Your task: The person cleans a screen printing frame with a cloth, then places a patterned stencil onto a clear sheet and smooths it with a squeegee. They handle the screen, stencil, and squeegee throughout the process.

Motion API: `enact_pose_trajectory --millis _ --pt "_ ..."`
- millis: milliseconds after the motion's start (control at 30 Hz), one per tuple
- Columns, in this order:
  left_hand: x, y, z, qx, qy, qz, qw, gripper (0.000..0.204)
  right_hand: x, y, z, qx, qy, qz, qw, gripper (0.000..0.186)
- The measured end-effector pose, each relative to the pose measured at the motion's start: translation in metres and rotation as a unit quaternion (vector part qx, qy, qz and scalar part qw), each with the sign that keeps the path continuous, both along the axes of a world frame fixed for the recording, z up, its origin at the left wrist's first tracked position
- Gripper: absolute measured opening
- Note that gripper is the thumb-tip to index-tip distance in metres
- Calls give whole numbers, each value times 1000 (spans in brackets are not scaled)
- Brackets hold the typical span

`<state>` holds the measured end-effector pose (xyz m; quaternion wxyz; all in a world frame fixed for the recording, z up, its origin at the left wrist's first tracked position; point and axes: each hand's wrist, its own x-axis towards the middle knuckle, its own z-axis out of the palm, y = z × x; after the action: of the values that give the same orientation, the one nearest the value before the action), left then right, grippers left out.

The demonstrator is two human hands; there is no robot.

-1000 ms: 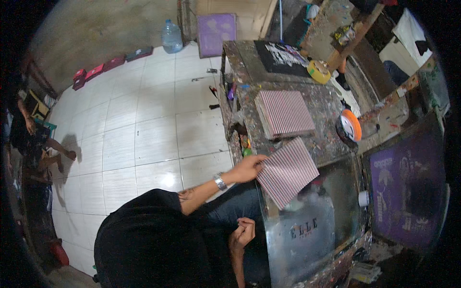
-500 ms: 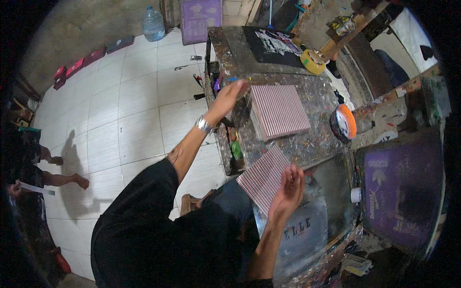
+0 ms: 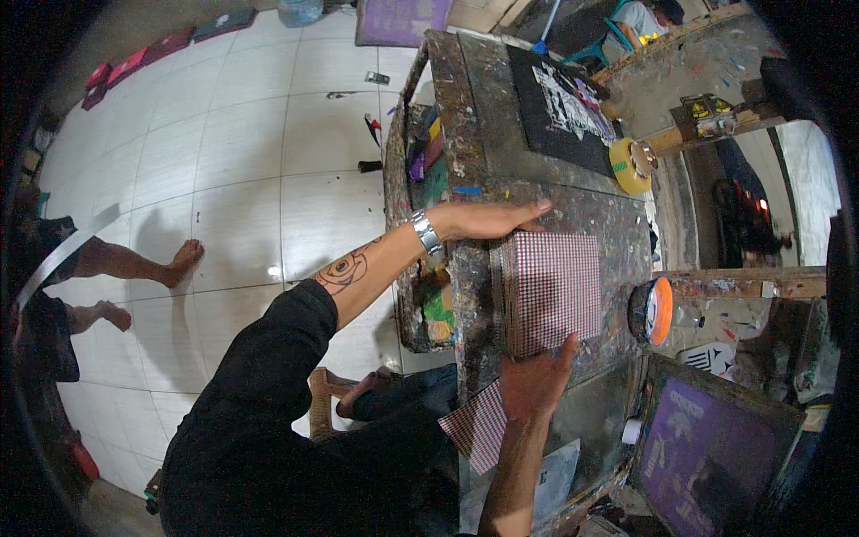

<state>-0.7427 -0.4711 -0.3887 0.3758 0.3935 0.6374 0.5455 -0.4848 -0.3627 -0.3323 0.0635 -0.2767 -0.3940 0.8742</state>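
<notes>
A thick stack of red-and-white checked square sheets (image 3: 559, 291) lies on the paint-stained table. My left hand (image 3: 492, 218) rests along the far edge of the stack with its fingers stretched out. At the near edge, my right hand (image 3: 537, 380) meets the stack, one finger extended up against its corner. The other right fingers are partly hidden, but no held thing shows in them. Another checked sheet (image 3: 476, 428) lies apart from the stack, partly covered by my right hand and wrist.
A tape roll (image 3: 632, 166) and an orange-rimmed round container (image 3: 659, 311) sit along the table's right side. Beyond the stack lies a black printed cloth (image 3: 559, 103). A purple screen frame (image 3: 707, 447) leans at the lower right. Another person's bare foot (image 3: 185, 261) is at left.
My left hand has come from the stack's left corner to its far edge. My right hand has left the loose sheet and reached the near edge. The whole view has shifted.
</notes>
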Motion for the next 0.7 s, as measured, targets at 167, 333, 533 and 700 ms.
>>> enact_pose_trajectory --millis 167,333,533,700 --pt "4 1 -22 45 10 106 993 74 13 9 -9 181 -37 59 981 90" --pt "114 -84 -10 82 -103 549 825 69 74 2 -24 169 2 -236 957 72" --pt "126 -218 -19 411 -79 616 667 71 173 -55 -4 276 -38 -281 919 48" --pt "97 -196 96 439 -234 493 713 76 228 -90 -3 304 -146 -287 897 37"
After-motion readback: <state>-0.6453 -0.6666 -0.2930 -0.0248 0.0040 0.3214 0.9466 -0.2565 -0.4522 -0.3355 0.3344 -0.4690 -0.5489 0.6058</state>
